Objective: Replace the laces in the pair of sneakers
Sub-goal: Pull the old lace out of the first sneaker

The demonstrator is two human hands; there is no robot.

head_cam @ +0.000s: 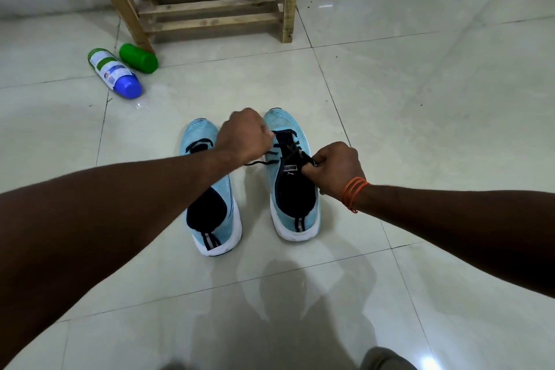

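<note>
Two light-blue sneakers with white soles and dark tongues stand side by side on the floor, toes pointing away from me. My left hand (244, 135) hovers between them with curled fingers, pinching the black lace (289, 149) of the right sneaker (295, 210). On the right side of that shoe's tongue, my right hand (338, 168) pinches the same lace. A loose lace end trails between the shoes. The left sneaker (210, 219) is partly hidden under my left forearm; its black lace shows near the toe.
A wooden stool frame (210, 6) stands on the tiled floor beyond the shoes. A blue-capped bottle (115, 73) lies on its side at the left with a green cap (138, 58) beside it. A small wet spot lies near the bottle.
</note>
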